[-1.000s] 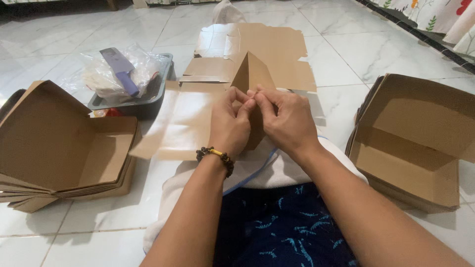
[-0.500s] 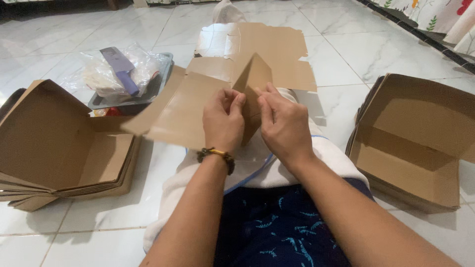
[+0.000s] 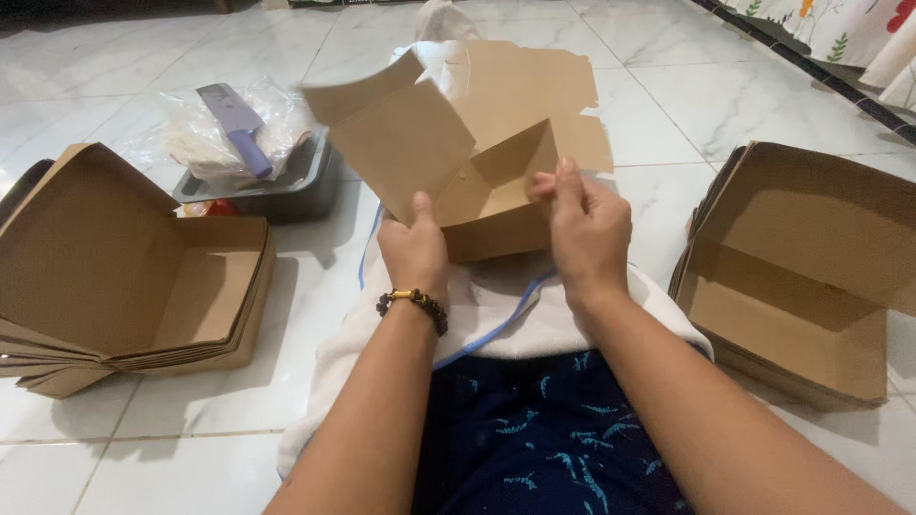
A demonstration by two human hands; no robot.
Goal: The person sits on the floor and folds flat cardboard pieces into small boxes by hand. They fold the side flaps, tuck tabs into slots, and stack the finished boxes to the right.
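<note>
I hold a brown cardboard box (image 3: pixel 448 172), half folded, above my lap. Its lid flap stands up to the left and its tray part opens toward me. My left hand (image 3: pixel 413 250), with a bead bracelet at the wrist, grips the box's near left corner. My right hand (image 3: pixel 587 229) pinches the box's right side wall between thumb and fingers. Beneath the box lies a white cloth (image 3: pixel 496 315) over my legs.
Flat brown cardboard blanks (image 3: pixel 534 81) lie on the white tiled floor beyond the box. A stack of folded boxes (image 3: pixel 124 277) sits at left, another stack (image 3: pixel 801 277) at right. A grey tray (image 3: pixel 286 186) holds a plastic bag and a purple cleaver (image 3: pixel 237 122).
The cardboard sheet has been lifted from my lap and folded up from a flat shape with one raised flap into an open box form. Both hands moved to its sides.
</note>
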